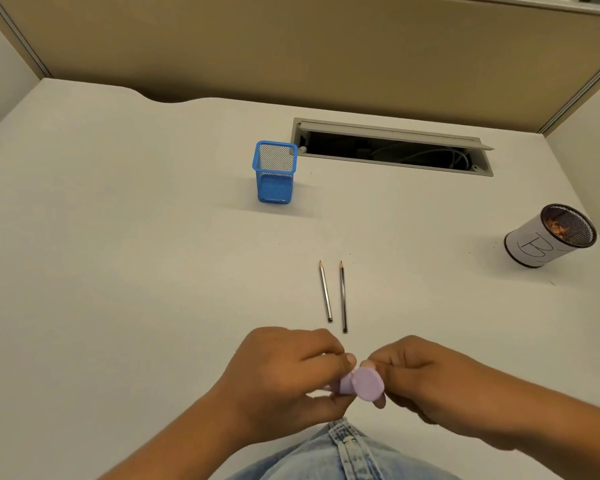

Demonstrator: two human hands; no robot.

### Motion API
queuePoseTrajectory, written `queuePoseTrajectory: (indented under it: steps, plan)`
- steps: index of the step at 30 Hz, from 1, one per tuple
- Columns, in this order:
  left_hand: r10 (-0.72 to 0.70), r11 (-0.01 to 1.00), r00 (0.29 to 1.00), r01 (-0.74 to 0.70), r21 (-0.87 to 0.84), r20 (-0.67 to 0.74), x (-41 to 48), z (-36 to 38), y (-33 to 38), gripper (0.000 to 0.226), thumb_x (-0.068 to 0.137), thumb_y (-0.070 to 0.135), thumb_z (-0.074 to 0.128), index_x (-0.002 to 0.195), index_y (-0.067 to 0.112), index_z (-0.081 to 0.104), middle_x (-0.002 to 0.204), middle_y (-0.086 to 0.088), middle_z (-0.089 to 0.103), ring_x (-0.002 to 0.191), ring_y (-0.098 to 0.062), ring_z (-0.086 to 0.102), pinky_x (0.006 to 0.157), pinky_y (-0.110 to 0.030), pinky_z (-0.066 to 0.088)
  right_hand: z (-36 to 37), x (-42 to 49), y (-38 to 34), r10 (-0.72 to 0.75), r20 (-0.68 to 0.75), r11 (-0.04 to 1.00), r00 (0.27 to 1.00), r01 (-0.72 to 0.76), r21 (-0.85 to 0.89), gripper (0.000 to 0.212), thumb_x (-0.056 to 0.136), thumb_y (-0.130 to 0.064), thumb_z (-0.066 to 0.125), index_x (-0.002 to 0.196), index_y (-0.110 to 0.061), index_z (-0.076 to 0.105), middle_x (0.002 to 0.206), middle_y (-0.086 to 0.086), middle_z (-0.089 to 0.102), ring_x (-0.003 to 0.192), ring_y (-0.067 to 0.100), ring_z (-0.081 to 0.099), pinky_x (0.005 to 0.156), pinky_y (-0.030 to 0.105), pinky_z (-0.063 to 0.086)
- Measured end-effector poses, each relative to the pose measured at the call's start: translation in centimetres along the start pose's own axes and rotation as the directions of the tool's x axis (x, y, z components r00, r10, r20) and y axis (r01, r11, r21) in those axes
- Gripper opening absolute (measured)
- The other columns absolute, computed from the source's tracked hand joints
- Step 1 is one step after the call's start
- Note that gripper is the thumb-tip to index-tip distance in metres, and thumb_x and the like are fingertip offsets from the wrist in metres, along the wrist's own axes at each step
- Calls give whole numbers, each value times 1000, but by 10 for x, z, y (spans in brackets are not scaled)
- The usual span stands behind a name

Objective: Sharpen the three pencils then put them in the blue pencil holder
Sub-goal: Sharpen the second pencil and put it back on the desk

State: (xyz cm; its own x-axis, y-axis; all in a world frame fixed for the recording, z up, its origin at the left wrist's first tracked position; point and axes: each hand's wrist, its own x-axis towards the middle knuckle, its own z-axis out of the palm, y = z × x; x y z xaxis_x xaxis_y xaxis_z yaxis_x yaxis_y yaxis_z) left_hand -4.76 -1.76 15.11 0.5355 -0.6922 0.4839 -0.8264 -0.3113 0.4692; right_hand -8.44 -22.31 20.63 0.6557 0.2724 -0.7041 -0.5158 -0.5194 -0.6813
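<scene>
White desk (118, 237) in a beige cubicle; sharpening under way at its near edge.

I take the lilac sharpener (368, 382) as my mark: my left hand (284, 375) and right hand (430, 382) both pinch closed around it, the third pencil hidden, I judge, inside the grip. Beyond it two pencils (333, 292) lie side by side, tips away. Further off, slightly left, stands the blue pencil holder (274, 174), empty. I'd twist evenly, pressing lightly, so the lead doesn't snap.
</scene>
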Motion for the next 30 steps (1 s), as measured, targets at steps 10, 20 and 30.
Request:
queuePoseTrajectory:
  steps: [10,20,30]
  plan:
    - [-457,839,888,412,-357,-51,2,-7,-9,24,71,31,80,78,28,58,72,24,54,55,-2,46,53,-10,36,-26,9,0,-51,-194,985,980,82,153,37,99,-30,52,71,-14,71,60,1,62,51,12,44,52,22,36]
    - [-628,694,778,547,-468,-23,0,-1,-14,22,68,40,77,77,26,63,63,15,58,51,-7,51,50,-13,41,-41,81,47,106,-528,958,842,55,281,10,87,-16,69,85,-15,78,77,0,69,71,12,57,67,26,43]
    - [-680,651,733,597,-468,-11,4,5,-19,22,65,45,74,75,28,64,60,13,60,50,-7,54,50,-9,41,-62,139,73,127,-694,991,708,-58,123,7,76,-19,79,77,-23,74,72,0,74,67,19,71,68,34,59]
